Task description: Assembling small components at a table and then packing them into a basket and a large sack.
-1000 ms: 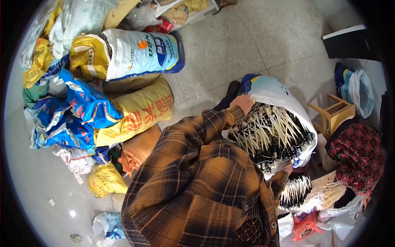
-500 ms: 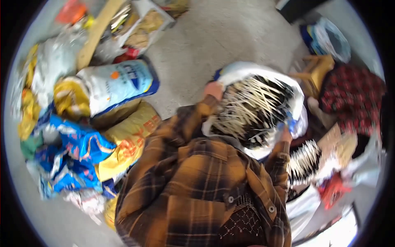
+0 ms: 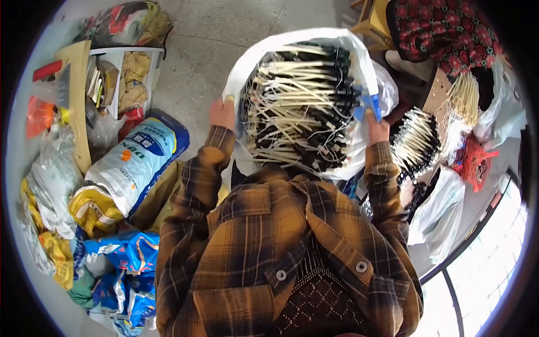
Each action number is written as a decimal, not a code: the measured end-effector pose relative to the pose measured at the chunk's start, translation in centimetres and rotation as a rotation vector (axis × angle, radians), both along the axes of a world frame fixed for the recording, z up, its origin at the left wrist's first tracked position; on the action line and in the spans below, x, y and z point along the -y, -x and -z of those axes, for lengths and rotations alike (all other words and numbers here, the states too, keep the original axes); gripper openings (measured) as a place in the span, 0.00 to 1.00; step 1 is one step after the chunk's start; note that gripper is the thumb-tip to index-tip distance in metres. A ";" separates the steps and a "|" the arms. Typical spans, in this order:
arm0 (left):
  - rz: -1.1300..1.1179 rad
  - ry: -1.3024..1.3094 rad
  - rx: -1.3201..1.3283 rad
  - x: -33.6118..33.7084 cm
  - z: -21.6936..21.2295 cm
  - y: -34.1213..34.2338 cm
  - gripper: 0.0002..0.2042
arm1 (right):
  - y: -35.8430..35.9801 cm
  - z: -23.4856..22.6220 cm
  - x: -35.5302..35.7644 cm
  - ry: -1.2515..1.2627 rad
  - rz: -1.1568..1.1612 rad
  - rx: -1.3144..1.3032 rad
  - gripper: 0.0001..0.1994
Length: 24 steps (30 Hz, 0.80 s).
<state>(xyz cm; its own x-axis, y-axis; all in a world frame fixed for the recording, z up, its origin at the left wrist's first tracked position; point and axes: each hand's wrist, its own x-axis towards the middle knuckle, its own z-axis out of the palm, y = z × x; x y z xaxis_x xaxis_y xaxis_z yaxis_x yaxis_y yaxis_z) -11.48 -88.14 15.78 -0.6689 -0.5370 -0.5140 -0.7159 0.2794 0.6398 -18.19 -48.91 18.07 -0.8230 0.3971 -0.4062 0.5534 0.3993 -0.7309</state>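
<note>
A large white plastic bag [image 3: 255,53] hangs in front of my chest, held up between both hands. It is stuffed with many cream and black stick-shaped parts with thin wires [image 3: 297,106]. My left hand [image 3: 222,113] grips the bag's left edge. At the bag's right edge my right hand [image 3: 377,126] grips it beside a blue piece [image 3: 370,105]. My brown plaid sleeves rise from the lower edge.
Filled sacks, white, yellow and blue [image 3: 132,168], lie piled on the floor at left, beside a low box of clutter [image 3: 120,76]. At right are more bundles of the sticks [image 3: 418,140], white bags [image 3: 441,208], a red patterned cloth [image 3: 443,28] and a small wooden stool [image 3: 373,19].
The bag has been lifted from low at the right up to the middle in front of me. My right hand has come onto its right edge, and my view has swung right.
</note>
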 end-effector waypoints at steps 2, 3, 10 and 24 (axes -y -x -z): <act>0.039 0.027 -0.009 -0.5 -0.8 0.2 0.20 | 0.2 0.5 -0.3 0.002 -0.071 0.029 0.15; -0.035 -0.040 -0.099 -0.6 -0.6 0.2 0.17 | 0.3 0.7 -0.4 0.004 -0.109 0.042 0.15; 0.033 0.020 -0.053 0.7 -1.4 0.9 0.17 | 0.8 2.3 -0.4 -0.150 -0.167 0.059 0.14; 0.438 0.281 0.040 2.9 -1.6 5.9 0.20 | -0.3 -4.3 0.4 -0.638 -0.338 0.271 0.16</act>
